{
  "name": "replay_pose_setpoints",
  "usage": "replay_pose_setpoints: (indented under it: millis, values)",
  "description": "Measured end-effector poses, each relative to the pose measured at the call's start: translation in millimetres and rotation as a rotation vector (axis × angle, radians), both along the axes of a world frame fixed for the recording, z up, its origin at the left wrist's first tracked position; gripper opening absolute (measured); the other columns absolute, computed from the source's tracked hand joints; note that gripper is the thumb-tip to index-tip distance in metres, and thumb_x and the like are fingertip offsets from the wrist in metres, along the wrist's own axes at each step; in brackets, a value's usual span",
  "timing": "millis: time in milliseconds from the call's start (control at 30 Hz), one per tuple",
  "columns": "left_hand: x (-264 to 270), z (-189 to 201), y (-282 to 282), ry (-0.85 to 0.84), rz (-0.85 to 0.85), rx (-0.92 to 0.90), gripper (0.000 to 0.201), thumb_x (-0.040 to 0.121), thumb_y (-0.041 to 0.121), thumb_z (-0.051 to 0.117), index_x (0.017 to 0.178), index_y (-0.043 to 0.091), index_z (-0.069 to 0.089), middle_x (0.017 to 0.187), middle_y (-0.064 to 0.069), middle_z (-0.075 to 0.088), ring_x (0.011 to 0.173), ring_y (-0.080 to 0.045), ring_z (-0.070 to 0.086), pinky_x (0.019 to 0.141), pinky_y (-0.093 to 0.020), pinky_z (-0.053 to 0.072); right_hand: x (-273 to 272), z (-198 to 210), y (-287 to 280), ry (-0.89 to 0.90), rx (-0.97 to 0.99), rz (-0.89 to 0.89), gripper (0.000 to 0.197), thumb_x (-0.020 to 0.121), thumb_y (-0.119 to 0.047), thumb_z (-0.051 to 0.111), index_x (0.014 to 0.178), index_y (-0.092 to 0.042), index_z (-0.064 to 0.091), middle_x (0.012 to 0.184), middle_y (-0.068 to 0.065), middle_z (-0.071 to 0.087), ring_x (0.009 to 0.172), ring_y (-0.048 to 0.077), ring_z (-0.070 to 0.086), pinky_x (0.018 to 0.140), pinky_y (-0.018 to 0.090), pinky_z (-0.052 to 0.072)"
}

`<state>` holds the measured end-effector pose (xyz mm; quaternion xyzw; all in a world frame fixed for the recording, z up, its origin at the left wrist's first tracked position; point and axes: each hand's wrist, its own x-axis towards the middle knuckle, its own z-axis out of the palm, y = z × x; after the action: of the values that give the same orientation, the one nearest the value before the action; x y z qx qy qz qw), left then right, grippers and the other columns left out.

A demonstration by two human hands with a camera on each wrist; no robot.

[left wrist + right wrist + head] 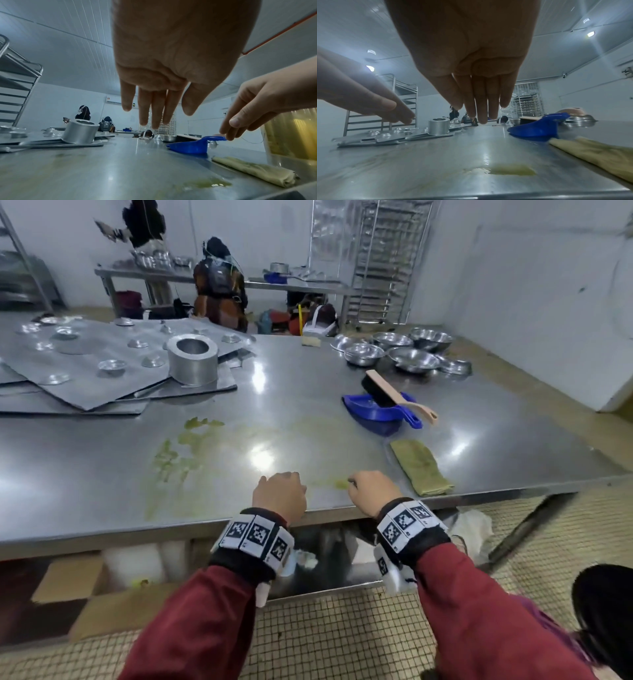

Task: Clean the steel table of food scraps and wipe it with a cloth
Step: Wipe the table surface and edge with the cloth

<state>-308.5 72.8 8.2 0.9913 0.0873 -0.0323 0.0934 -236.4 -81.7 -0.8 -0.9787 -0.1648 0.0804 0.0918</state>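
The steel table [308,392] carries green food smears [185,453] left of centre and a small wet green blob [339,483] near its front edge. Either side of that blob, my left hand [279,494] and right hand [373,491] hover just over the front edge. Both wrist views show straight, relaxed fingers holding nothing: the left hand [152,108] and the right hand [481,105]. A folded yellow-green cloth [421,467] lies right of my right hand. Beyond it sits a blue dustpan [376,412] with a wooden-handled brush [394,395] lying in it.
Stacked metal sheets [85,371] with a steel cylinder [193,359] fill the table's left rear. Several steel bowls [394,350] and a sponge [310,340] stand at the far edge. A person [219,285] works behind. A cardboard box [85,594] sits under the table.
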Motion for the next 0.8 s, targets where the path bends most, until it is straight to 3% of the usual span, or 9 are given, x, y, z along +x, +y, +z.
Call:
replay_pose_setpoints:
  millis: [133, 233, 467, 700, 800]
  values:
    - [33, -24, -31, -0.038, -0.044, -0.029, 0.042, 0.098, 0.025, 0.030, 0.137, 0.010, 0.034, 0.142, -0.005, 0.041, 0.131, -0.022, 0.036, 0.112, -0.040, 0.022, 29, -14, -39, 0.010, 0.006, -0.028, 0.033, 0.095, -0.018, 0.038, 0.116, -0.010, 0.063, 0.116, 0.021, 0.062, 0.106, 0.035, 0.058, 0.086, 0.037, 0.047]
    - [60, -39, -43, -0.022, -0.062, -0.033, 0.044, 0.098, 0.026, 0.029, 0.139, 0.009, 0.031, 0.145, -0.005, 0.037, 0.134, -0.021, 0.032, 0.114, -0.041, 0.021, 56, -30, -52, 0.034, 0.044, -0.047, 0.034, 0.096, -0.019, 0.038, 0.120, -0.011, 0.062, 0.118, 0.019, 0.062, 0.108, 0.034, 0.059, 0.088, 0.037, 0.047]
    - [129, -55, -55, 0.006, -0.102, -0.065, 0.041, 0.098, 0.025, 0.029, 0.136, 0.011, 0.036, 0.142, -0.003, 0.042, 0.131, -0.020, 0.037, 0.111, -0.040, 0.021, 132, -63, -63, 0.079, 0.043, -0.052, 0.041, 0.094, -0.017, 0.039, 0.133, -0.017, 0.052, 0.132, 0.012, 0.056, 0.119, 0.029, 0.054, 0.100, 0.038, 0.043]
    - [188, -58, -63, 0.054, -0.101, -0.080, 0.041, 0.098, 0.026, 0.030, 0.136, 0.013, 0.040, 0.141, -0.004, 0.044, 0.129, -0.021, 0.041, 0.111, -0.038, 0.021, 196, -75, -84, 0.112, 0.076, -0.123, 0.041, 0.093, -0.013, 0.040, 0.133, -0.012, 0.049, 0.139, 0.012, 0.049, 0.125, 0.029, 0.048, 0.105, 0.035, 0.038]
    - [204, -60, -65, 0.079, -0.096, -0.088, 0.041, 0.098, 0.026, 0.031, 0.135, 0.012, 0.041, 0.140, -0.004, 0.046, 0.128, -0.021, 0.042, 0.111, -0.037, 0.022, 211, -80, -98, 0.034, -0.015, -0.134, 0.046, 0.092, -0.019, 0.044, 0.138, -0.014, 0.041, 0.145, 0.009, 0.041, 0.130, 0.029, 0.042, 0.109, 0.038, 0.033]
